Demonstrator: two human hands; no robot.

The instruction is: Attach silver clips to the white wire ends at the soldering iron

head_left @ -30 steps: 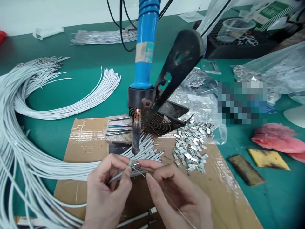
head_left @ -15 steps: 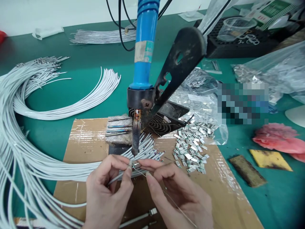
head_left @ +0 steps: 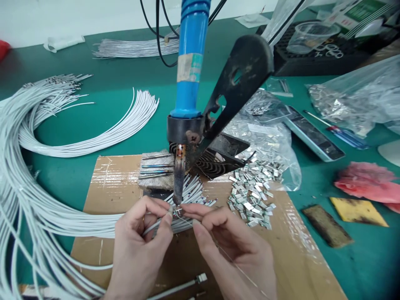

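Pinches white cable (head_left: 152,227) in left fingers (head_left: 164,231), thin wire (head_left: 185,220) in right fingers (head_left: 201,237). Holds both near soldering iron (head_left: 189,93), apparently for easy reach of its tip (head_left: 178,187).

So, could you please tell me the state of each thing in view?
Left hand: pinching a slim white round cable
Right hand: holding a thin silvery wire
Blue-handled soldering iron: held in a perforated black stand, tip down
Small silver rectangular connectors: loose, heaped
White cable bundles at left: curved
Yellow rectangular sponge: stained dark
Pale-edged rectangular phone: face up, screen dark
Brown cardboard sheet: lying flat
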